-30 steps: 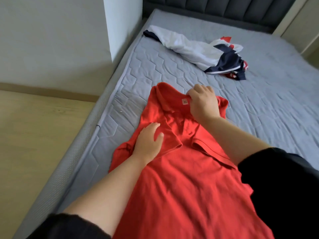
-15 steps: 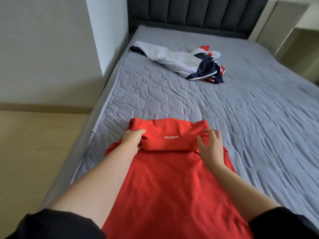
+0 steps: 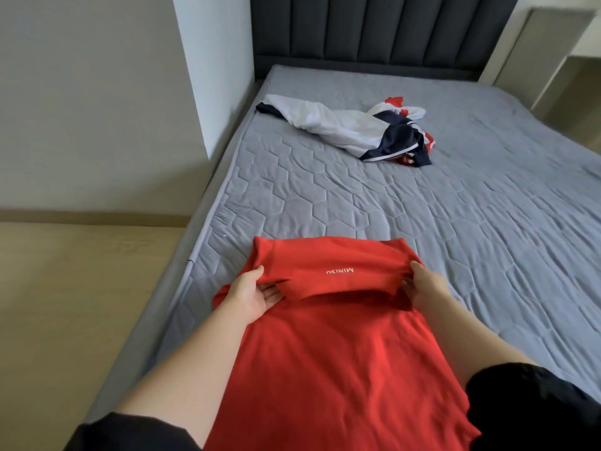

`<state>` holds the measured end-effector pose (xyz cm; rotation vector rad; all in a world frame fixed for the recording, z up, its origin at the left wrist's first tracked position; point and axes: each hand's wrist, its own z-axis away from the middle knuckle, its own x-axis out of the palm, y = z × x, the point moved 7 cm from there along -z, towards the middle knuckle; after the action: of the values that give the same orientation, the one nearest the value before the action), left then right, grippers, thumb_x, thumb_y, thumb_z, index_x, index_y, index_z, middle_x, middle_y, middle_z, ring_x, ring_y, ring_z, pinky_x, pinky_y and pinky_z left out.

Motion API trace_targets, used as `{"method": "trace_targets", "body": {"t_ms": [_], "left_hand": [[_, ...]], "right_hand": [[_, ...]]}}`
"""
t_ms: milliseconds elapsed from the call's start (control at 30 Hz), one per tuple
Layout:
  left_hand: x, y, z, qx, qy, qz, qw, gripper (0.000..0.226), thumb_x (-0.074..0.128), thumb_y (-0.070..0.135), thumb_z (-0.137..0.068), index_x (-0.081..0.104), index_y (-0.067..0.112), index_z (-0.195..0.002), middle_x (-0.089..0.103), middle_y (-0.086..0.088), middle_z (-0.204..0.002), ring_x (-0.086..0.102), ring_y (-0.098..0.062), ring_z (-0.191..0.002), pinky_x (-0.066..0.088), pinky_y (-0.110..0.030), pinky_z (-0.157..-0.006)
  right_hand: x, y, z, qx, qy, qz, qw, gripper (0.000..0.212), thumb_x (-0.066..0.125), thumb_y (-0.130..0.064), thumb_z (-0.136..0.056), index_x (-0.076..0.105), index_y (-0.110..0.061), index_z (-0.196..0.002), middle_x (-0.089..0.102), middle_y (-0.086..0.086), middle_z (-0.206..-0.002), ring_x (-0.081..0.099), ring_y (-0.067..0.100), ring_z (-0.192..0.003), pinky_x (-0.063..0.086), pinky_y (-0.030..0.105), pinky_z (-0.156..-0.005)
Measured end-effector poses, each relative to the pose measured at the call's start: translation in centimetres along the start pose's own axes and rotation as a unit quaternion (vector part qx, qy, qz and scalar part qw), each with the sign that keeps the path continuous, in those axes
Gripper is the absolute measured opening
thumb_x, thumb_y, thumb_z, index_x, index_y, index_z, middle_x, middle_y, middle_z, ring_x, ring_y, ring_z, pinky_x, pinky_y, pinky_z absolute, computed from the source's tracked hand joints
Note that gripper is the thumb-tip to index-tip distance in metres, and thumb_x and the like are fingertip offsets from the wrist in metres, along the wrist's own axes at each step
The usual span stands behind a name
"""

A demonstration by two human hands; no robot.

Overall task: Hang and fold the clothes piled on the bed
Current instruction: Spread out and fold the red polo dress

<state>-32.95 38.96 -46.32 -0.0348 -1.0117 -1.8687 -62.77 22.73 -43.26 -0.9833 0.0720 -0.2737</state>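
In the head view, our left hand (image 3: pixel 252 296) and right hand (image 3: pixel 422 288) each pinch the turned-over top of the red shirt (image 3: pixel 325 353) at the bed's (image 3: pixel 325 196) near left edge. We judge its folding half done. The white-and-navy garment (image 3: pixel 351 131) near the headboard (image 3: pixel 374 27) lies crumpled and unfolded.

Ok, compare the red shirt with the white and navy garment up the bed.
The red shirt is almost all red; the white and navy garment also has red trim. The red shirt lies flat, its far end folded back; the other lies crumpled nearer the headboard. The left hand and right hand grip the red shirt's fold; nothing touches the other. Both lie on the bed.
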Motion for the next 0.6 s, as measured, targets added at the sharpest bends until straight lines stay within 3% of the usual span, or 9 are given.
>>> {"method": "trace_targets", "body": {"t_ms": [67, 133, 200, 267, 367, 467, 533, 600], "left_hand": [[-0.5, 0.2, 0.3, 0.003, 0.008, -0.023, 1.000, 0.013, 0.048, 0.015, -0.096, 0.059, 0.012, -0.091, 0.067, -0.008, -0.062, 0.062, -0.025, -0.069, 0.052, -0.037, -0.060], [0.0, 1.2, 0.3, 0.025, 0.013, -0.045, 0.999, 0.011, 0.055, 0.024, -0.093, 0.062, 0.017, -0.098, 0.070, -0.008, -0.076, 0.064, -0.025, -0.074, 0.054, -0.037, -0.065], [0.7, 2.8, -0.4, 0.062, 0.043, -0.095, 0.993, 0.026, 0.064, 0.035, -0.088, 0.064, 0.016, -0.106, 0.068, -0.011, -0.099, 0.065, -0.029, -0.093, 0.055, -0.045, -0.081], [1.0, 4.5, -1.1, 0.106, 0.110, -0.210, 0.966, 0.040, 0.064, 0.044, -0.086, 0.064, 0.010, -0.108, 0.065, -0.012, -0.104, 0.062, -0.032, -0.103, 0.051, -0.045, -0.093], [0.9, 6.1, -1.8, 0.140, 0.191, -0.297, 0.925, 0.051, 0.055, 0.045, -0.092, 0.064, -0.003, -0.107, 0.063, -0.018, -0.098, 0.062, -0.035, -0.103, 0.049, -0.039, -0.091], [-1.1, 6.4, -1.5, 0.123, 0.254, -0.328, 0.901, 0.052, 0.057, 0.044, -0.091, 0.063, -0.006, -0.106, 0.064, -0.020, -0.101, 0.063, -0.036, -0.100, 0.051, -0.041, -0.089], [-1.2, 7.0, -1.2, 0.168, 0.260, -0.420, 0.853, 0.040, 0.061, 0.033, -0.089, 0.064, 0.000, -0.112, 0.065, -0.020, -0.112, 0.061, -0.036, -0.105, 0.048, -0.037, -0.089], [0.1, 8.1, 0.5, 0.305, 0.268, -0.472, 0.782, 0.036, 0.062, 0.015, -0.084, 0.060, 0.007, -0.118, 0.063, -0.017, -0.116, 0.057, -0.035, -0.109, 0.042, -0.039, -0.090]], "right_hand": [[-0.5, 0.5, 0.0, 0.001, -0.009, 0.030, 0.999, 0.027, 0.060, -0.017, -0.092, 0.048, -0.009, -0.070, 0.046, 0.009, -0.069, 0.048, 0.017, -0.058, 0.044, 0.017, -0.032], [-0.5, 0.9, 0.1, 0.018, -0.036, 0.038, 0.998, 0.026, 0.064, -0.025, -0.090, 0.051, -0.008, -0.075, 0.050, 0.010, -0.072, 0.051, 0.019, -0.060, 0.047, 0.019, -0.035], [0.0, 0.4, 0.4, 0.023, -0.059, 0.035, 0.997, 0.027, 0.065, -0.031, -0.089, 0.053, -0.010, -0.078, 0.052, 0.010, -0.073, 0.052, 0.020, -0.062, 0.048, 0.020, -0.037], [0.4, -0.3, 0.4, 0.011, -0.059, 0.057, 0.997, 0.028, 0.066, -0.030, -0.089, 0.053, -0.011, -0.074, 0.052, 0.009, -0.068, 0.052, 0.020, -0.059, 0.047, 0.021, -0.035], [1.0, -1.1, 0.3, -0.011, -0.037, 0.060, 0.997, 0.026, 0.066, -0.019, -0.089, 0.051, -0.011, -0.069, 0.050, 0.010, -0.066, 0.050, 0.019, -0.056, 0.046, 0.023, -0.032], [0.1, -1.2, -0.1, -0.026, 0.004, 0.058, 0.998, 0.024, 0.061, -0.013, -0.090, 0.051, -0.008, -0.069, 0.053, 0.014, -0.070, 0.053, 0.024, -0.058, 0.052, 0.033, -0.040], [-0.5, -2.0, 0.0, -0.113, 0.029, 0.240, 0.964, 0.026, 0.057, -0.016, -0.091, 0.057, -0.003, -0.069, 0.060, 0.019, -0.074, 0.060, 0.033, -0.064, 0.050, 0.030, -0.046], [-0.1, -3.2, 0.9, -0.240, 0.071, 0.411, 0.876, 0.018, 0.054, -0.017, -0.089, 0.065, -0.002, -0.090, 0.066, 0.020, -0.094, 0.062, 0.036, -0.089, 0.046, 0.032, -0.070]]}}
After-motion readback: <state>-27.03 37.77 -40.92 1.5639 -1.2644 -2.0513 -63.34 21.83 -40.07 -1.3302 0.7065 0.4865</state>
